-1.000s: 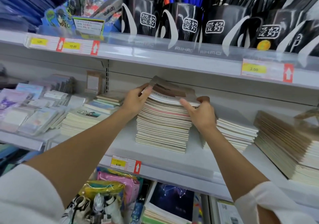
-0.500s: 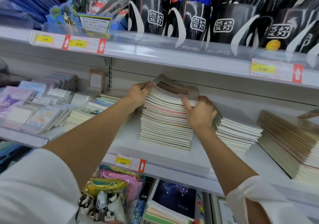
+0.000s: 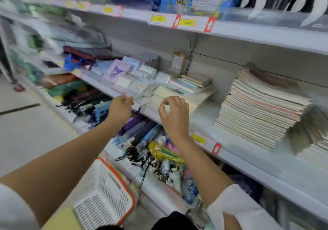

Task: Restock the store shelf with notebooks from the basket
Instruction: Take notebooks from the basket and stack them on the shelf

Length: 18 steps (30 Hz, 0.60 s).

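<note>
Notebooks [image 3: 262,105]: one tall stack stands on the middle shelf [image 3: 205,118] at 3 o'clock in the view, spines toward the aisle and edges roughly squared. A second, browner stack [image 3: 312,141] sits just beside it at the right edge. A lower pile of notebooks [image 3: 191,84] lies at 12 o'clock from the hands, with bare shelf between it and the tall stack.

Basket [image 3: 99,199]: white with an orange rim, on the floor at 7 o'clock. Its inside does not show. A flat yellow sheet [image 3: 60,219] lies against its near side; I cannot tell whether it is a notebook.

Progress (judgement): the tall stack looks well filled, so a good part of the restock appears done. No notebook is in transit. What is left depends on the basket's contents, which are hidden. The next load would likely have to come from 7 o'clock.

Grip, right hand [image 3: 174,116]: in mid-air in front of the shelf edge, well apart from the tall stack. Fingers are loosely curled, thumb and forefinger nearly meet, and nothing is between them. It is empty and touches nothing.

Grip, left hand [image 3: 119,109]: at 9 o'clock from the right hand, back toward the camera, fingers folded out of sight. I cannot tell whether it holds anything or how far apart the fingers are.

Surroundings: card packs [image 3: 124,72] at 11 o'clock and umbrellas [image 3: 142,132] on the shelf below. Heavy motion blur at left.
</note>
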Motion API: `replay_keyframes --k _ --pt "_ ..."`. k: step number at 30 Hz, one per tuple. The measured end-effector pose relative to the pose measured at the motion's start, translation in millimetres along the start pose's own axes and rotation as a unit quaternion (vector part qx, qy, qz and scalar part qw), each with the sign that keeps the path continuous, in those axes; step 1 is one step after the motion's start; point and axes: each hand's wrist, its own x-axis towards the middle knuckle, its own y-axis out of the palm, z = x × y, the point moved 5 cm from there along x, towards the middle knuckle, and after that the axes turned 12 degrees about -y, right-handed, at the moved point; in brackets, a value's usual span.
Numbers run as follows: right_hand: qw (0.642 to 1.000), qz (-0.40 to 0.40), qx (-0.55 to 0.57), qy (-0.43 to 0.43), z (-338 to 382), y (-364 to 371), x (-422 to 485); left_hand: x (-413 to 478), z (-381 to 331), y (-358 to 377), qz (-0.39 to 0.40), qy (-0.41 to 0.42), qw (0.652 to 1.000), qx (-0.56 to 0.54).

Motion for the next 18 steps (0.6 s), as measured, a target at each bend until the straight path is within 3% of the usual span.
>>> replay_keyframes --k 5,10,13,15,18 --pt "0.962 0.23 0.138 0.045 88 126 -50 1 127 -114 -0.096 -0.139 0.984 0.058" --pt "0.871 0.397 0.25 0.147 168 228 -131 -11 261 -195 -0.145 -0.272 0.951 0.025" --pt "0.793 0.493 0.262 0.244 196 275 -197 -23 342 -231 -0.162 -0.354 0.921 0.009" --pt "0.746 0.529 0.268 0.303 209 299 -239 -32 387 -247 -0.157 -0.406 0.9 -0.008" --pt "0.703 0.559 0.256 0.357 217 326 -299 -53 455 -259 -0.155 -0.492 0.856 -0.037"
